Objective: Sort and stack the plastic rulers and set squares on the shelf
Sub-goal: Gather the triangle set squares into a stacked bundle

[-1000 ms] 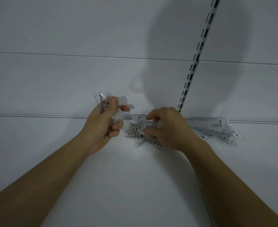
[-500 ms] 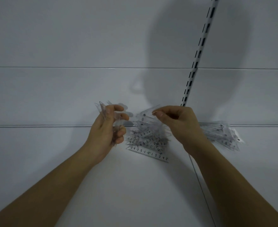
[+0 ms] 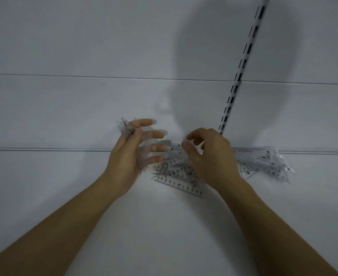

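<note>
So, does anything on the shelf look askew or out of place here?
Yes. The clear set squares between the hands lie fanned at mixed angles, not stacked, and a second loose heap sprawls behind the right hand. The left hand holds a few.

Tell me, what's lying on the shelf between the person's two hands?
In the head view, a loose pile of clear set squares with printed numbers lies between the left hand and the right hand, on the white shelf.
</note>
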Action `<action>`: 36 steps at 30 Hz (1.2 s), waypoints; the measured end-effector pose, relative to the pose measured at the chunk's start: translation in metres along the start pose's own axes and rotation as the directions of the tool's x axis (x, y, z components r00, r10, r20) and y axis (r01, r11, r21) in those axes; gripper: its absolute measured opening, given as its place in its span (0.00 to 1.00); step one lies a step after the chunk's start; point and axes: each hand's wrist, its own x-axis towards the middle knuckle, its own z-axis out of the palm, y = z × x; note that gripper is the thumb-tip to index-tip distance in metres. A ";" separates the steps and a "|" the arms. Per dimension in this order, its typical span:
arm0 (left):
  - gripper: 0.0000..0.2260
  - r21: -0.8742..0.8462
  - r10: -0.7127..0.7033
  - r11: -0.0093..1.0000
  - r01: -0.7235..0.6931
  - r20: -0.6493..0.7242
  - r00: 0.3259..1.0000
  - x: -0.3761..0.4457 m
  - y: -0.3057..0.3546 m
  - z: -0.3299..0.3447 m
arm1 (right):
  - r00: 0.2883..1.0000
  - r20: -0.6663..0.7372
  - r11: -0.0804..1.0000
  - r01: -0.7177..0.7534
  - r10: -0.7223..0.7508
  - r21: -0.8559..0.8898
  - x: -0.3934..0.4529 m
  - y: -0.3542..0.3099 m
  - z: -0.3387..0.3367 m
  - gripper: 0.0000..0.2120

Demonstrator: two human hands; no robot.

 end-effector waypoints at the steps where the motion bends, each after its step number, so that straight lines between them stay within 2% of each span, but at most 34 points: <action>1: 0.10 0.025 0.001 1.000 -0.001 -0.006 1.000 -0.001 0.002 0.000 | 0.997 0.066 0.993 -0.018 0.026 -0.113 0.001 0.005 0.000 0.17; 3: 0.08 0.103 0.011 0.995 -0.007 -0.032 0.999 -0.004 0.003 0.002 | 0.976 0.191 0.968 -0.059 0.108 -0.243 0.001 0.010 0.003 0.25; 5: 0.07 0.138 0.006 0.990 0.003 -0.064 0.998 -0.004 0.002 0.003 | 0.967 0.226 0.982 -0.083 0.121 -0.172 0.000 0.009 0.006 0.25; 7: 0.11 0.143 -0.020 0.989 0.033 -0.092 0.996 -0.003 0.002 0.003 | 0.974 0.204 0.995 -0.088 0.096 -0.048 0.001 0.009 0.004 0.20; 12: 0.24 0.122 -0.094 0.987 0.106 -0.103 0.990 -0.004 0.003 0.002 | 0.994 0.104 0.996 -0.049 0.042 0.071 0.003 0.012 -0.004 0.08; 16: 0.23 0.098 -0.136 0.984 0.150 -0.134 0.982 -0.002 0.003 0.001 | 1.000 0.027 0.998 0.009 -0.010 0.067 0.004 0.012 -0.002 0.06; 19: 0.24 -0.021 -0.175 0.985 0.174 -0.133 0.975 -0.003 0.005 0.000 | 0.982 -0.179 0.986 0.079 -0.053 0.146 0.003 0.006 -0.005 0.05; 21: 0.22 -0.112 -0.185 0.979 0.172 -0.118 0.976 -0.003 0.005 0.000 | 0.961 -0.266 0.968 0.138 -0.079 0.212 0.002 0.000 -0.008 0.04; 24: 0.19 -0.132 -0.147 0.982 0.136 -0.078 0.986 0.000 0.001 0.001 | 0.942 -0.308 0.925 0.227 -0.130 0.304 -0.006 -0.012 -0.006 0.04; 26: 0.19 -0.134 -0.097 0.987 0.090 -0.045 0.994 0.003 -0.004 0.002 | 0.908 -0.340 0.910 0.335 -0.244 0.243 -0.013 -0.018 -0.001 0.03; 30: 0.20 -0.067 -0.034 0.997 0.033 -0.023 0.999 -0.001 -0.006 0.003 | 0.840 -0.278 0.846 0.515 -0.466 0.140 -0.024 -0.026 0.017 0.03; 33: 0.18 0.001 0.000 1.000 0.000 -0.008 1.000 -0.003 -0.004 0.000 | 0.843 -0.195 0.834 0.531 -0.502 0.149 -0.026 -0.027 0.022 0.08; 36: 0.12 0.059 0.053 0.997 -0.054 0.014 0.998 -0.001 -0.002 -0.004 | 0.860 -0.125 0.840 0.509 -0.494 0.187 -0.024 -0.028 0.021 0.09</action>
